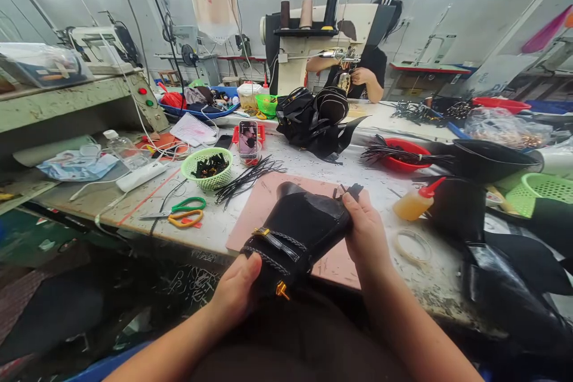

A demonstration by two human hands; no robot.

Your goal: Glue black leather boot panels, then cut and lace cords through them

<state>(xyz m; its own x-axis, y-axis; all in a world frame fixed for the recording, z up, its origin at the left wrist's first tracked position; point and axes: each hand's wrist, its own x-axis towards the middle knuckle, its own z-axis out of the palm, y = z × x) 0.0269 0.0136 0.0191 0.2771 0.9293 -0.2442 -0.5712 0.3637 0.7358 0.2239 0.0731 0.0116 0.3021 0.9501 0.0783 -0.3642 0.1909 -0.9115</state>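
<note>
The black leather piece point(295, 236) lies slantwise over the worktop's point(215, 227) near edge, the left hand point(237, 292) gripping its lower, buckled end and the right hand point(364, 224) pinching its upper end.

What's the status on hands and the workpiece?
Left hand and right hand both grip the black leather piece. Piece held over pink mat. Nothing between hands.

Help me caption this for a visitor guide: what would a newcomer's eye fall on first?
Front and centre, the left hand and right hand grip a black leather piece with gold buckles over a pink mat. Left of it sits a green basket; behind, a person works at a sewing machine.
</note>
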